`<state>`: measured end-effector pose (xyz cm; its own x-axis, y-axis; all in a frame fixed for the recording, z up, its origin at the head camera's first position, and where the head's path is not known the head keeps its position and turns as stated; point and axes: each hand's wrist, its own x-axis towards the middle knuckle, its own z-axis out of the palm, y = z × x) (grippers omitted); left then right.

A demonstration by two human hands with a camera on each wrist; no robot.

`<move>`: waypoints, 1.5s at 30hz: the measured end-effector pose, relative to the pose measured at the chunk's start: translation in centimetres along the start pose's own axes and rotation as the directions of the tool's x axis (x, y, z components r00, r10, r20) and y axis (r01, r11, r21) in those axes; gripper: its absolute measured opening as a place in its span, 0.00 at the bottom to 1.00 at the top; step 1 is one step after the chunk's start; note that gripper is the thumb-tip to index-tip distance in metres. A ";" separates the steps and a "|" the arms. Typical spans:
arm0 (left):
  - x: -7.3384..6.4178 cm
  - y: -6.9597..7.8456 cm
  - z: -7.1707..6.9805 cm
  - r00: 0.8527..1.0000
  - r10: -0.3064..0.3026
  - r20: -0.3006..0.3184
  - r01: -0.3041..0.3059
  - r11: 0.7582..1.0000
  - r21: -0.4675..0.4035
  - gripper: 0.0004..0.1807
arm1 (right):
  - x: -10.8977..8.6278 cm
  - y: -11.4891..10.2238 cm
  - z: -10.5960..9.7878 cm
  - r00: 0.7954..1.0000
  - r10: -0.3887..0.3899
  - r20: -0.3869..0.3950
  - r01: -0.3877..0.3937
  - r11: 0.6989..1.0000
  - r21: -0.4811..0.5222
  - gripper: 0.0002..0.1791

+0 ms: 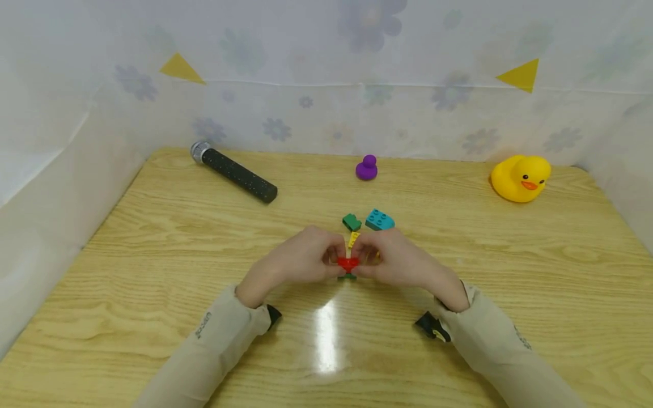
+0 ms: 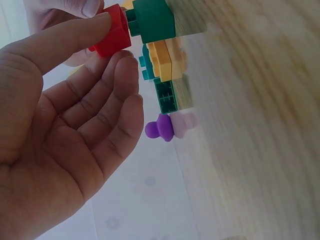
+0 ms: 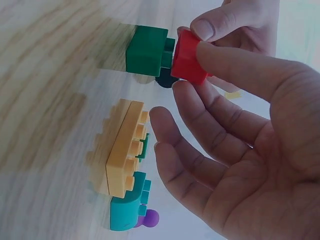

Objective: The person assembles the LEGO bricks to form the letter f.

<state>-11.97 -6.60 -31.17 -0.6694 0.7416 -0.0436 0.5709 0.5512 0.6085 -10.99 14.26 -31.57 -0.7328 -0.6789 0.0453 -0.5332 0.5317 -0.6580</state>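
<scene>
Both hands pinch one red toy brick from opposite sides, the left hand and the right hand each with thumb and fingertips. Directly below it a green brick stands on the table, its studs showing under the red one. In the right wrist view the red brick is slightly tilted over the studs of the green brick. Just beyond the fingers lies a yellow brick. Behind that are a second green brick and a teal brick with a rounded end.
A black microphone lies at the back left of the wooden table. Near the back edge sits a small purple knobbed toy. A yellow rubber duck is at the back right. A flowered white curtain hangs behind.
</scene>
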 end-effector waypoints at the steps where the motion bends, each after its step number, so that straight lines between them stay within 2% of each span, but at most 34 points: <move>1: 0.0 0.0 0.0 1.000 -0.002 0.001 0.002 1.000 -0.004 0.06 | 0.0 0.0 0.0 1.000 0.001 0.000 -0.001 1.000 -0.001 0.07; 12: 0.1 -0.1 0.2 1.000 -0.012 0.025 0.013 0.999 -0.035 0.05 | -0.2 0.0 0.1 1.000 0.012 0.005 -0.012 1.000 0.006 0.06; 18: 0.1 0.2 0.6 1.000 -0.021 0.003 0.021 0.999 -0.041 0.06 | -0.2 0.1 0.1 1.000 0.021 0.015 -0.022 0.999 0.024 0.05; 26: 0.1 0.8 0.8 0.998 -0.056 0.018 0.056 0.998 -0.016 0.08 | -0.3 -0.4 0.0 0.998 0.047 0.042 -0.046 0.999 -0.025 0.07; 33: 0.0 0.8 0.7 0.998 -0.060 -0.027 0.061 0.998 0.020 0.08 | -0.2 -0.7 0.1 0.994 0.105 0.041 -0.104 0.994 -0.038 0.08; 36: 0.0 0.9 0.7 0.998 -0.046 -0.034 0.047 0.998 0.040 0.08 | -0.2 -0.7 0.1 0.995 0.098 0.028 -0.097 0.995 -0.036 0.09; 45: 0.1 1.0 0.8 0.998 -0.052 -0.028 0.053 0.998 0.044 0.09 | -0.2 -0.4 0.5 0.998 0.056 -0.009 -0.057 0.998 -0.028 0.09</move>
<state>-11.09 -5.64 -31.22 -0.7114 0.7008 -0.0525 0.5551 0.6062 0.5696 -10.39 13.92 -31.66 -0.7657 -0.6431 0.0151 -0.5024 0.5832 -0.6384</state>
